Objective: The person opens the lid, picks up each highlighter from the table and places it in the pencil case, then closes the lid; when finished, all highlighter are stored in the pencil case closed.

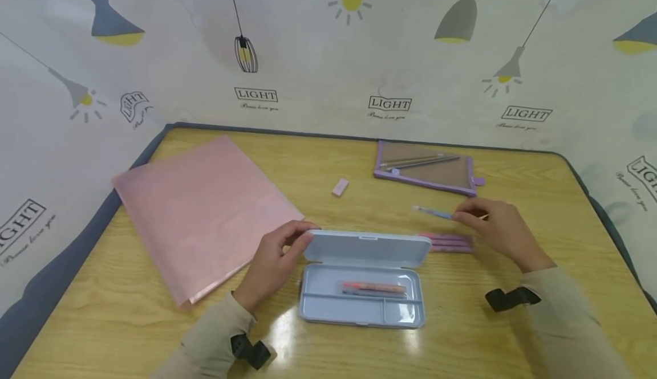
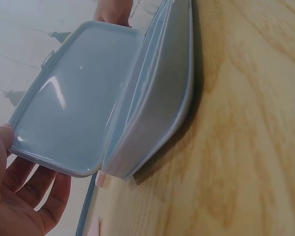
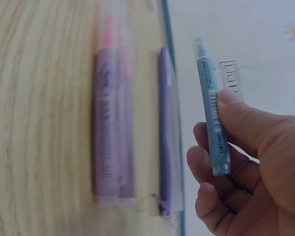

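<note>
Nearest, between 5 and 6 o'clock in head view: pale blue pencil case (image 1: 339, 312), open on wooden table (image 1: 297, 165), lid (image 1: 366, 249) raised at the far side. Inside, in the long far compartment: orange-pink pen (image 1: 374, 287) with a greyish one alongside, blurred.

At 7 o'clock: left hand (image 1: 272, 265), gripping the lid's left end, thumb on the inner face, fingers behind.

At 4 o'clock: purple pens (image 1: 451, 244) with pink ends, side by side, partly hidden behind the lid. Count too blurred to tell.

Between 3 and 4 o'clock: right hand (image 1: 500, 228), pinching blue pen (image 3: 214, 118) between thumb and fingers, lifted off the table, clear tip toward 9 o'clock, barcode label visible from right wrist.

Between 8 and 9 o'clock: large pink folder (image 1: 205, 214), flat.

Near clock centre: small pink eraser (image 1: 340, 187).

Farther, at 3 o'clock: purple-edged pouch (image 1: 436, 182) with pencils (image 1: 423, 163); cannot tell whether in or on.

Farthest, 12 o'clock: lamp-print backdrop (image 1: 318, 60).
</note>
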Motion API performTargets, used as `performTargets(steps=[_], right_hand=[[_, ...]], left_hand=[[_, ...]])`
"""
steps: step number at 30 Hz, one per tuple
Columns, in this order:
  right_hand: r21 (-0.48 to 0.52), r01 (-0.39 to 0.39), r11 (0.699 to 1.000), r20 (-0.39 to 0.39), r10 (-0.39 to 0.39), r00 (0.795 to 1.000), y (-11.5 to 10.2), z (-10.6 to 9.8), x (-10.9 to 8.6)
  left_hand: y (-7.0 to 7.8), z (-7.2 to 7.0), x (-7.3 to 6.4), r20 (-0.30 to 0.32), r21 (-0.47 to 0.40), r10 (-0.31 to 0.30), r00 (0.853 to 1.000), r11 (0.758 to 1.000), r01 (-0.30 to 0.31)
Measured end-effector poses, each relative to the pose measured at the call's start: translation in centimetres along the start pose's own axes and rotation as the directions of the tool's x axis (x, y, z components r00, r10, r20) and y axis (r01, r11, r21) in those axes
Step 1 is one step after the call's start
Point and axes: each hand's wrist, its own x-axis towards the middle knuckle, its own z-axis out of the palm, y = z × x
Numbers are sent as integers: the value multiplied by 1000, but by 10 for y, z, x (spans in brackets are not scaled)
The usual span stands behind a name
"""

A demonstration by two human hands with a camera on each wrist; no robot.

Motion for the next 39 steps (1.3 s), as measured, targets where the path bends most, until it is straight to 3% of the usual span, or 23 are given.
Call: performTargets(steps=[7,10,16,20,26,30,39], right_hand=[[39,79,996,-110,-75,991,-31,-19,-28],[35,161,986,-129,-155,979,-50,-22,-40],[-57,344,937,-151,-349,925,-88,-11,-63],[-110,404,908,-135,-416,899,-105,5,-75],[-143,378,915,-19,-384,923,-113,43,-78],[-162,368,915,13,-371,929,-115,66,-73],[-155,372,915,-20,-379,925,-115,90,-68]], left_hand=[[2,-1,0,10,-2,-5,1000,1000,5],[2,-1,0,7,8,-12,1000,1000,12],[0,-1,0,16,11,-20,1000,1000,19],[0,-1,1,16,12,-6,1000,1000,6],[1,-1,2,14,14,2,1000,1000,-3],[1,-1,2,14,18,1,1000,1000,-1],[0,-1,1,13,20,9,1000,1000,-9]])
